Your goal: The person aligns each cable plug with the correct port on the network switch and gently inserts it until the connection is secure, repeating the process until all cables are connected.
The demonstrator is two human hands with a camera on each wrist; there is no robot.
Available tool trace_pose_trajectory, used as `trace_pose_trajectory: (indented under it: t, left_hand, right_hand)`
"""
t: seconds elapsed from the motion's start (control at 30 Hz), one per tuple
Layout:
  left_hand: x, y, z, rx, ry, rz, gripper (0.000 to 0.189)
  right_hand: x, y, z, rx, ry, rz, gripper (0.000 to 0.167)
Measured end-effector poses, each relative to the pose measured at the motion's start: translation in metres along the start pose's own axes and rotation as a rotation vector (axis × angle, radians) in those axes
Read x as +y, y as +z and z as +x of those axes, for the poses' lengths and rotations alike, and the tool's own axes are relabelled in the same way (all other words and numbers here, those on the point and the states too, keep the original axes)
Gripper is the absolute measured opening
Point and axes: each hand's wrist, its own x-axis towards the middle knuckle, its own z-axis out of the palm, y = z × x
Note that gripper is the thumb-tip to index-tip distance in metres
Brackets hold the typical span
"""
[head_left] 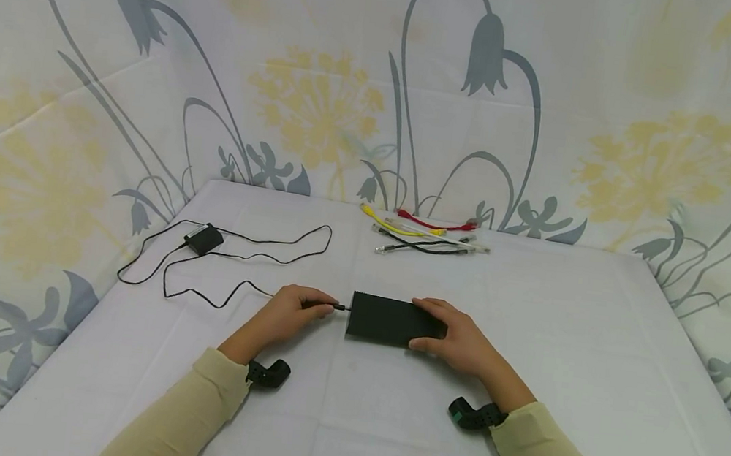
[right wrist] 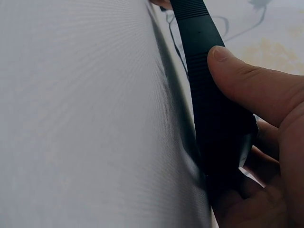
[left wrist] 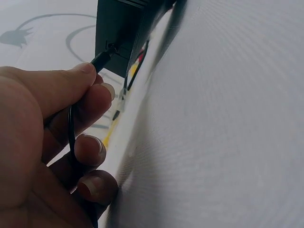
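A flat black rectangular box (head_left: 379, 319) is gripped just below frame centre by the right hand (head_left: 460, 340). At its left end, a slim black plug (head_left: 339, 306) is pinched by the left hand (head_left: 291, 314).

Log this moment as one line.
left hand: pinches plug at black box, seating unclear | right hand: grips black box | power adapter: on table, left | loose cables: beyond black box

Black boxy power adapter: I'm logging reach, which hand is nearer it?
Left. The left hand is right of the adapter, nearer the camera; the right hand is farther right.
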Motion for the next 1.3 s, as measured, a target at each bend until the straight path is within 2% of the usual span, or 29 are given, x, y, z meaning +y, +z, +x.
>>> trace_pose_trajectory:
  t: [0.27, 0.9, 1.3]
  left_hand:
    - [0.0020, 0.0012, -0.0012, -0.010, 0.005, -0.022, 0.023]
    - [0.0010, 0.0025, -0.0025, 0.010, 0.103, 0.101, 0.019]
    - [0.0002, 0.0047, -0.0009, -0.011, 0.071, 0.148, 0.019]
  right_hand:
    - [0.0005, -0.0002, -0.0010, -0.001, -0.015, 0.005, 0.077]
    - [-0.0018, 0.0002, -0.0010, -0.014, -0.019, -0.024, 0.076]
    - [-0.0025, 0.0027, -0.0008, -0.018, -0.022, -0.084, 0.076]
